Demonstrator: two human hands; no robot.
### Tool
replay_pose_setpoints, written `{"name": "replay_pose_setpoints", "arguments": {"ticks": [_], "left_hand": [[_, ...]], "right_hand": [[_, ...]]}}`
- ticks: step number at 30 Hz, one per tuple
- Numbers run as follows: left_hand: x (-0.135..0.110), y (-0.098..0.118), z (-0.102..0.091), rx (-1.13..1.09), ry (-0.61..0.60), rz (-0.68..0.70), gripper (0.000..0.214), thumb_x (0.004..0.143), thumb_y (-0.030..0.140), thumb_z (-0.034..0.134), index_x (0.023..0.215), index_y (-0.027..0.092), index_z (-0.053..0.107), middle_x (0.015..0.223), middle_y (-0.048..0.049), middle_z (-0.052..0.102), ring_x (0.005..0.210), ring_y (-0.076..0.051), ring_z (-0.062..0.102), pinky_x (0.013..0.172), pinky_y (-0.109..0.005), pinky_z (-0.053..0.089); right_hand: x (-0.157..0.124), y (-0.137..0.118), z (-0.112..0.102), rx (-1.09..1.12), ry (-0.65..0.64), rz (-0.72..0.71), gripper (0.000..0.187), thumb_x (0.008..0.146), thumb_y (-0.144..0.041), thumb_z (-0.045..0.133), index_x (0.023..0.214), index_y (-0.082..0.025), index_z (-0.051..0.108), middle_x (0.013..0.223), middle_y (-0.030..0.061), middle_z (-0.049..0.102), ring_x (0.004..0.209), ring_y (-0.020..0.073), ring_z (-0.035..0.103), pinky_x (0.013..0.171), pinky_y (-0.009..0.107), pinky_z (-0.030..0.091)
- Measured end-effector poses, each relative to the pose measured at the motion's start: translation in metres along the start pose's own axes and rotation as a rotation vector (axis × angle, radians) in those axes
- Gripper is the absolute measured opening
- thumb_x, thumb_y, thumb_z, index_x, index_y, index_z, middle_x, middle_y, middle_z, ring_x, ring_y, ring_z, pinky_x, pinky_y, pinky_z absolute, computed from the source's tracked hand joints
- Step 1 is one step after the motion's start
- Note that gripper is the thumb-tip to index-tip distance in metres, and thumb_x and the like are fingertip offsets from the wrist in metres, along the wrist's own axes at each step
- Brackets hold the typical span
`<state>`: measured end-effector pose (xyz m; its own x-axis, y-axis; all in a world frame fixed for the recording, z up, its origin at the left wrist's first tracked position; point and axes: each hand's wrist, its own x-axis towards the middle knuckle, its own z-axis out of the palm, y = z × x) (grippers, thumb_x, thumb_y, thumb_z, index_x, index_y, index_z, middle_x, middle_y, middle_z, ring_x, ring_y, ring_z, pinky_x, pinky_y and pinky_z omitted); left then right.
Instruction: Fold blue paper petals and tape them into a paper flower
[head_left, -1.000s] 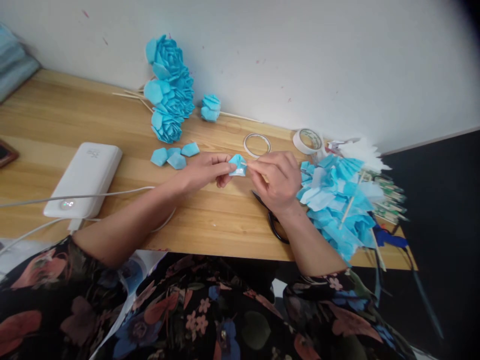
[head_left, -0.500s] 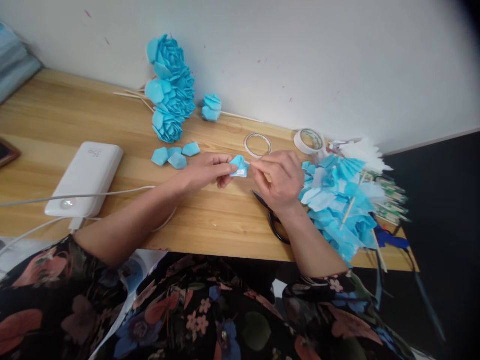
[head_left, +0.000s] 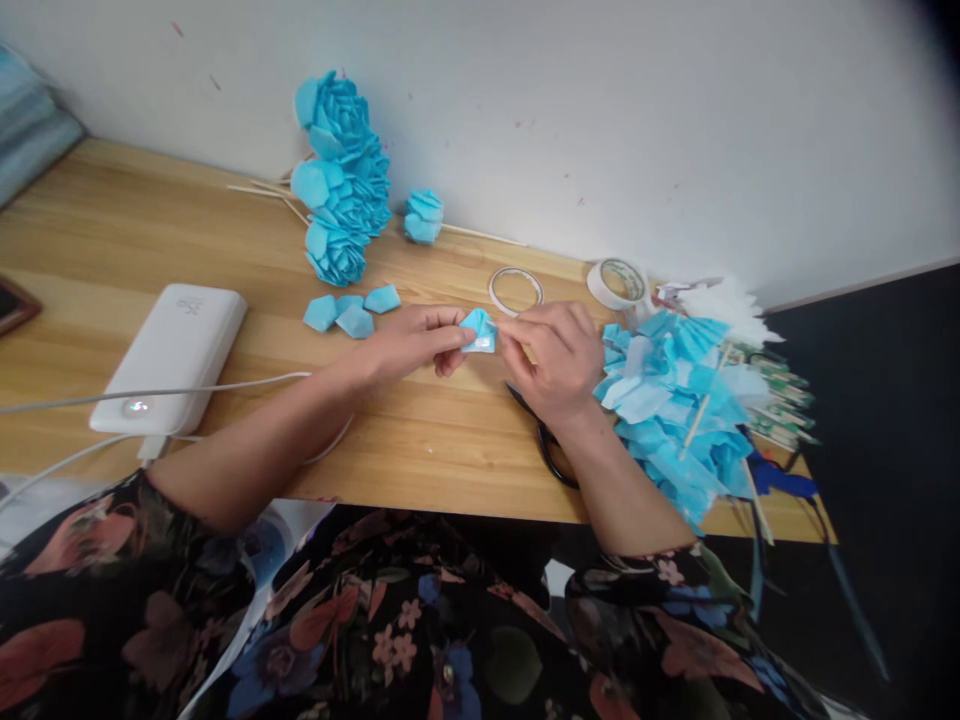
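Observation:
My left hand (head_left: 416, 342) pinches a small folded blue paper piece (head_left: 478, 331) over the wooden table (head_left: 225, 260). My right hand (head_left: 559, 357) is closed right beside it, its fingertips touching the same piece; a thin stick seems to lie under those fingers, mostly hidden. Three loose blue paper petals (head_left: 350, 312) lie just left of my left hand. Black scissors (head_left: 546, 440) rest under my right wrist.
Finished blue paper flowers (head_left: 341, 175) and a small bud (head_left: 423, 216) on sticks lie by the wall. A tape ring (head_left: 515, 290) and a tape roll (head_left: 617, 282) sit behind my hands. A heap of blue paper (head_left: 675, 400) fills the right. A white power bank (head_left: 171, 352) with cables lies left.
My right hand has shifted slightly left, closing onto the blue piece; the stick tip visible earlier is now covered. My left hand has stayed in place.

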<state>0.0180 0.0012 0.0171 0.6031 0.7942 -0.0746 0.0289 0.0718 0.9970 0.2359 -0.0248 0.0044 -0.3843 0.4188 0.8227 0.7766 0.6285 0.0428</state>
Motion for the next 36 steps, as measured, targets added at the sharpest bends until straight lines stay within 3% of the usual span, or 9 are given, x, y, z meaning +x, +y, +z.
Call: {"name": "replay_pose_setpoints", "arguments": {"ticks": [5,17,21,30,36], "left_hand": [[0.0011,-0.0028,0.0004,-0.046,0.012,0.01,0.024,0.091,0.032,0.067,0.073,0.017,0.06,0.062,0.0004,0.062,0.057,-0.009,0.054,0.058,-0.021,0.043],[0.0029,-0.0057,0.0009,-0.043,0.031,0.048,0.028,0.089,0.04,0.072,0.075,0.019,0.06,0.061,0.0023,0.06,0.057,-0.008,0.052,0.058,-0.021,0.043],[0.0041,-0.0041,0.0036,-0.029,0.075,0.029,0.023,0.082,0.035,0.075,0.077,0.019,0.06,0.056,0.0046,0.057,0.054,-0.008,0.048,0.056,-0.021,0.041],[0.0028,-0.0021,0.0044,-0.037,0.102,-0.011,0.019,0.082,0.032,0.072,0.075,0.019,0.06,0.058,0.004,0.058,0.055,-0.008,0.049,0.058,-0.022,0.04],[0.0028,-0.0028,0.0046,-0.024,0.11,-0.013,0.019,0.083,0.03,0.072,0.074,0.019,0.061,0.057,0.0039,0.058,0.055,-0.008,0.049,0.058,-0.023,0.039]], "right_hand": [[0.004,-0.001,-0.0018,0.089,0.031,-0.062,0.015,0.101,-0.012,0.066,0.104,-0.024,0.076,0.088,0.0019,0.079,0.081,0.017,0.069,0.073,0.034,0.053],[0.0014,-0.0006,-0.0011,0.079,-0.048,-0.003,0.016,0.103,-0.016,0.066,0.105,-0.025,0.078,0.09,0.0021,0.079,0.085,0.0172,0.068,0.077,0.033,0.053],[0.0024,-0.0015,-0.0001,0.079,-0.037,-0.015,0.016,0.104,-0.016,0.065,0.105,-0.024,0.078,0.089,0.0021,0.08,0.084,0.0166,0.067,0.076,0.031,0.053],[-0.0024,0.0013,0.0024,0.064,-0.171,0.036,0.024,0.107,-0.018,0.058,0.114,-0.026,0.079,0.096,0.0037,0.079,0.09,0.0185,0.067,0.079,0.034,0.054],[0.0021,0.0007,-0.0006,0.126,-0.129,-0.032,0.019,0.103,-0.015,0.061,0.112,-0.019,0.077,0.097,0.0058,0.08,0.089,0.0202,0.066,0.08,0.034,0.056]]}}
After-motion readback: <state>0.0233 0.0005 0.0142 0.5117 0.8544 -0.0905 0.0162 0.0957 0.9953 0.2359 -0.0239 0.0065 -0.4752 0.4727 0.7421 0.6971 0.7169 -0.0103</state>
